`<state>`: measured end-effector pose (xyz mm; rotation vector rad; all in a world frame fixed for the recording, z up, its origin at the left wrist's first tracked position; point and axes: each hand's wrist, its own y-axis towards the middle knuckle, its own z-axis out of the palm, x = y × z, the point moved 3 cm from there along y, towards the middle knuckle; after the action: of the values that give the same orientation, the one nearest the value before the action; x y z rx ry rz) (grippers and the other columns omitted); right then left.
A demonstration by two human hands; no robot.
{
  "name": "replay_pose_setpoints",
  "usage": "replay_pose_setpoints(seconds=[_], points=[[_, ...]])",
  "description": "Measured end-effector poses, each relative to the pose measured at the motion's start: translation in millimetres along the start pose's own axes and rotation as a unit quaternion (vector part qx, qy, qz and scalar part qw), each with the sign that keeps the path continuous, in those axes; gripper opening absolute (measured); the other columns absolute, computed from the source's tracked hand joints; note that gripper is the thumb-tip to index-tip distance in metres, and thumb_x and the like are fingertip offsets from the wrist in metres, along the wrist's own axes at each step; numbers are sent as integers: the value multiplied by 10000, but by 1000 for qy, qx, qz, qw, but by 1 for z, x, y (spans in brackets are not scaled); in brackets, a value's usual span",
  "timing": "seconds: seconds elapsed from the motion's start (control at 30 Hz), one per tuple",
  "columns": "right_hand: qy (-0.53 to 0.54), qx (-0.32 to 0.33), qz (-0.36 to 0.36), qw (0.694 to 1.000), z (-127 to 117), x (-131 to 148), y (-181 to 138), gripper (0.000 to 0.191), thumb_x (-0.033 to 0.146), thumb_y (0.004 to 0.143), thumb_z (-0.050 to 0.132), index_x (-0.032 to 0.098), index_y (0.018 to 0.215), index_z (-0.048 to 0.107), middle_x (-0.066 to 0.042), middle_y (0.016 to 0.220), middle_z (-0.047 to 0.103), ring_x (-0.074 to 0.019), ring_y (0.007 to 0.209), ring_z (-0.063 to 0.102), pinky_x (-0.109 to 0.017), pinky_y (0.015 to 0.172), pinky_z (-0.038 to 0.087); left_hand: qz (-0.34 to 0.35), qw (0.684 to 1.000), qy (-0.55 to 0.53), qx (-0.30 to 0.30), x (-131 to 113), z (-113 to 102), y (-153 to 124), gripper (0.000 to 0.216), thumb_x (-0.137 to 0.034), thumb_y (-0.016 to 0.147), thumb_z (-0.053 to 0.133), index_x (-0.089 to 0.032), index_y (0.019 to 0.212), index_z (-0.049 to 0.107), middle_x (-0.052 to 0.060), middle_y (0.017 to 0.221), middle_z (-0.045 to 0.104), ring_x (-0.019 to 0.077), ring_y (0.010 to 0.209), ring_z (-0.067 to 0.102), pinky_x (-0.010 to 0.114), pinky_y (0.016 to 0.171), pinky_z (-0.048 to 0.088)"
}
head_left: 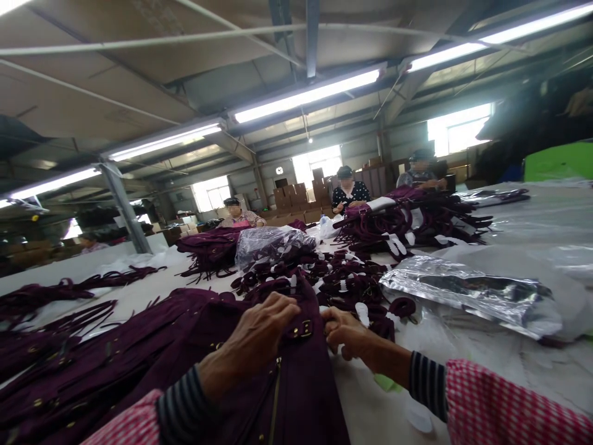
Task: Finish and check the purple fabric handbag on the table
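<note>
A dark purple garment [287, 395] with a gold zipper and a small gold buckle [306, 327] lies on the table right in front of me. My left hand [262, 330] rests curled over its upper edge, gripping the fabric beside the buckle. My right hand [345, 334] pinches the same edge from the right side of the buckle. Beyond my hands lies a heap of rolled purple belts with white tags [343, 281].
Stacks of purple garments [69, 371] cover the table's left side. A silvery plastic bag [472, 293] lies at the right and a bagged bundle [273, 244] sits further back. Three people work at the far end, with cardboard boxes [296, 201] behind them.
</note>
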<state>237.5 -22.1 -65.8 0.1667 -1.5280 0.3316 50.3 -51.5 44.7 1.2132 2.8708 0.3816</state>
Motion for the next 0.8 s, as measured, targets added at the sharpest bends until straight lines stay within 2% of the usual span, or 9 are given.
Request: replay_pose_setpoints(seconds=[0.07, 0.17, 0.23, 0.3, 0.37, 0.47, 0.57, 0.7, 0.8], points=[[5, -12, -27, 1000, 2, 4, 1, 545, 147, 528, 543, 192, 1072, 544, 74, 659, 523, -98, 536, 486, -180, 390, 254, 66, 995, -68, 18, -12, 14, 33, 464, -16, 837, 473, -290, 1203, 552, 14, 1234, 631, 193, 1188, 527, 293, 929, 490], [9, -52, -38, 998, 6, 5, 2, 457, 161, 560, 551, 185, 1016, 560, 47, 705, 548, -123, 619, 548, -190, 430, 351, 59, 991, -103, 60, -7, 38, 58, 464, -83, 794, 574, -270, 1216, 527, 24, 1136, 632, 190, 1044, 584, 269, 838, 491], [-3, -61, -20, 998, 8, 4, 3, 365, 175, 597, 546, 183, 962, 563, 39, 683, 560, -125, 593, 548, -195, 436, 360, 35, 993, -82, 73, 3, 45, 64, 410, -135, 776, 628, -244, 1165, 557, 32, 1045, 628, 193, 922, 597, 271, 758, 471], [-29, -49, -22, 998, 8, 5, 5, 265, 189, 655, 539, 183, 919, 561, 52, 590, 536, -114, 498, 492, -195, 417, 312, 35, 995, -59, 75, 11, 45, 65, 288, -129, 761, 646, -240, 1025, 624, 17, 930, 633, 203, 901, 579, 273, 739, 434], [-75, -33, -59, 995, 6, 11, 5, 170, 192, 705, 532, 179, 871, 567, 56, 522, 519, -106, 447, 448, -203, 422, 288, 50, 995, -50, 72, 16, 40, 63, 177, -96, 777, 626, -243, 868, 661, 0, 835, 637, 204, 942, 558, 260, 752, 407], [-197, -11, -157, 968, 3, 23, -3, 54, 137, 719, 539, 176, 745, 565, 31, 547, 563, -109, 521, 517, -211, 510, 345, 53, 996, -40, 56, 26, 35, 61, 183, -80, 828, 586, -233, 792, 682, -2, 822, 633, 167, 883, 554, 237, 715, 385], [-315, 21, -215, 924, 7, 29, -32, 136, 66, 717, 515, 178, 645, 494, 39, 575, 528, -92, 564, 499, -208, 552, 327, 54, 997, -20, 44, 38, 35, 61, 192, -72, 853, 566, -208, 754, 658, -2, 793, 623, 151, 820, 543, 240, 679, 360], [-423, 164, -166, 875, 17, 15, -95, 201, 70, 711, 561, 188, 613, 432, 61, 536, 377, -85, 497, 351, -224, 501, 255, 59, 998, 11, 33, 44, 39, 60, 220, -54, 890, 513, -192, 744, 601, 3, 748, 623, 169, 790, 513, 267, 657, 346], [-409, 214, -127, 878, 18, 4, -132, 155, 181, 801, 577, 208, 671, 497, 37, 597, 418, -112, 545, 402, -232, 499, 263, 67, 997, 25, 30, 22, 40, 51, 202, -30, 878, 493, -194, 801, 583, 24, 849, 649, 192, 877, 534, 289, 698, 380]])
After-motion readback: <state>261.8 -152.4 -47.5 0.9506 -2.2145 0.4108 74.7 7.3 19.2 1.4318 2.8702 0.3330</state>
